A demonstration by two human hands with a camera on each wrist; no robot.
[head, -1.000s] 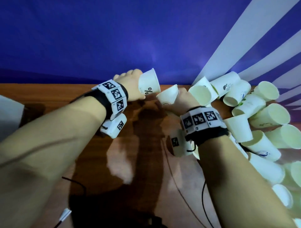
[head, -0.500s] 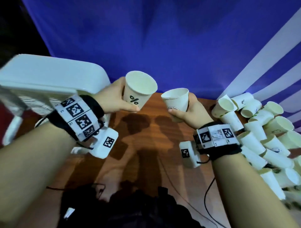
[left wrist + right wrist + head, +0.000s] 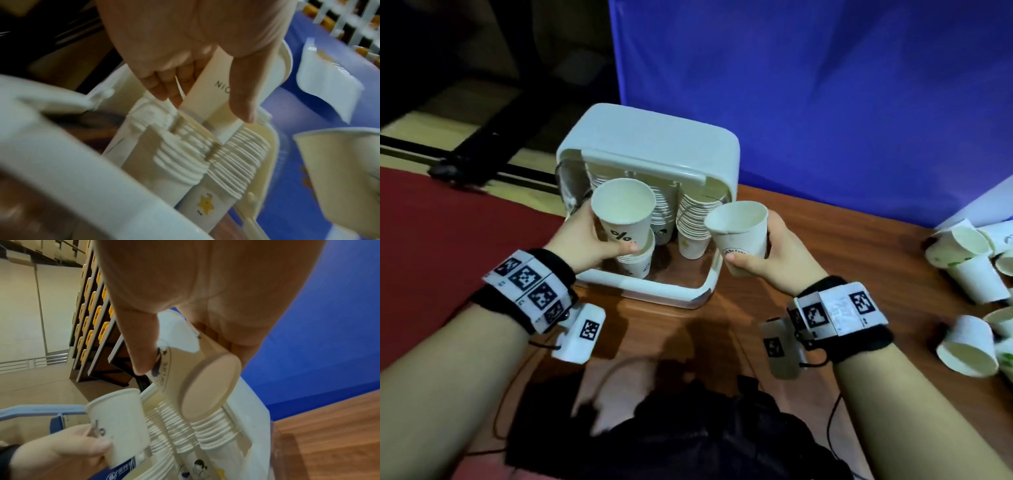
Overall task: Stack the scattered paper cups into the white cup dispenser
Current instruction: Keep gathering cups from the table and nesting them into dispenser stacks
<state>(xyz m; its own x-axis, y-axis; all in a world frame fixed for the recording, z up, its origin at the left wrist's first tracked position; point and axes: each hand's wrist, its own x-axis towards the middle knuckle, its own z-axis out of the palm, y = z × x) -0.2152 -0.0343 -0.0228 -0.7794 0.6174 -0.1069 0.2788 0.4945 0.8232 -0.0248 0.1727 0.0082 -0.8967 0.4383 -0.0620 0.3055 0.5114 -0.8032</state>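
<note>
L hand cup, R hand cup, at dispenser front edge

Cup dispenser: white casing, rounded top.
Stacked cups inside: white, ribbed rims; one bears yellow star print.
Cup in left hand: cream-white, black "%" mark.
Cup in right hand: white, dark round logo near base.
Scattered cups: white, some with green marks.
Table: reddish-brown wood grain.
Backdrop: deep blue.
Wrist bands: white tiles with black square-code patterns on black straps.
</note>
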